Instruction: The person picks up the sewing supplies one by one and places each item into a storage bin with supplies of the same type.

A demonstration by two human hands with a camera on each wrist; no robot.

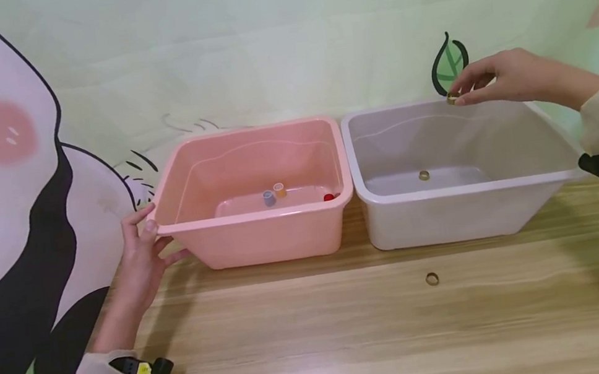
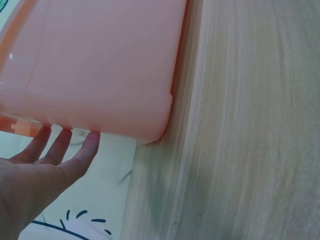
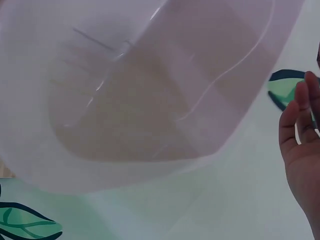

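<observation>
My right hand (image 1: pixel 510 77) is above the back rim of the pale grey plastic basin (image 1: pixel 462 189), pinching a small gold-coloured ring (image 1: pixel 452 97) between thumb and fingertips. In the right wrist view the hand (image 3: pixel 305 145) shows only at the edge, and the ring is not visible there. A similar ring (image 1: pixel 424 175) lies on the grey basin's floor. Another ring (image 1: pixel 432 279) lies on the table in front. My left hand (image 1: pixel 142 256) touches the left end of the pink basin (image 1: pixel 272 237), its nearly straight fingers (image 2: pixel 87 150) resting against the outer wall.
Inside the pink basin are a small grey-blue cylinder (image 1: pixel 269 198), an orange one (image 1: pixel 279 190) and a red piece (image 1: pixel 329 197), partly hidden by the front rim. Both basins stand side by side on the wooden table (image 1: pixel 295 337), before a panda-printed backdrop (image 1: pixel 176 52).
</observation>
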